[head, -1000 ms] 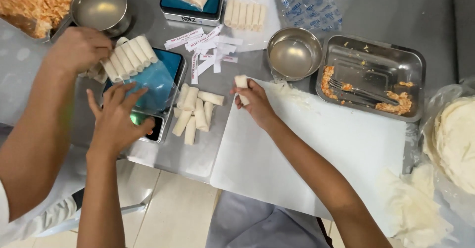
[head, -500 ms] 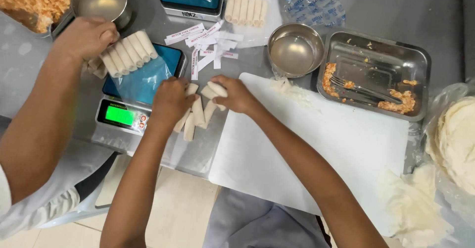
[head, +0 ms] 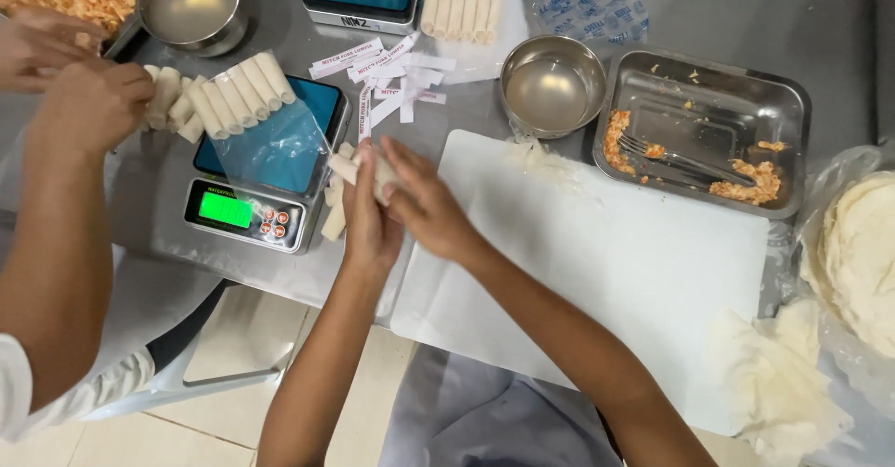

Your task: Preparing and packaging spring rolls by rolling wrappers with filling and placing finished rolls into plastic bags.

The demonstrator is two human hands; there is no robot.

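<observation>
My left hand (head: pixel 368 220) and my right hand (head: pixel 424 208) meet at the left corner of the white cutting board (head: pixel 606 253). Both are closed around a pale rolled wrap (head: pixel 384 174), which shows only between the fingers. Just left of my left hand lies a small pile of similar rolls (head: pixel 334 220), against the blue-topped scale (head: pixel 244 213) with its green lit display. On the scale rests a clear plastic bag of rolls (head: pixel 233 94), held by a co-worker's hand (head: pixel 89 103).
A steel bowl of water (head: pixel 553 85) and a steel tray (head: pixel 792 103) with a fork and orange filling stand behind the board. Stacked round wrappers (head: pixel 862 253) lie at right. Paper label strips (head: pixel 392 71), a second scale (head: pixel 359 6), another bowl (head: pixel 191 6).
My left hand left the scale and joined my right hand at the pile of rolls; both now grip one roll together. The co-worker's hand shifted the bag of rolls slightly.
</observation>
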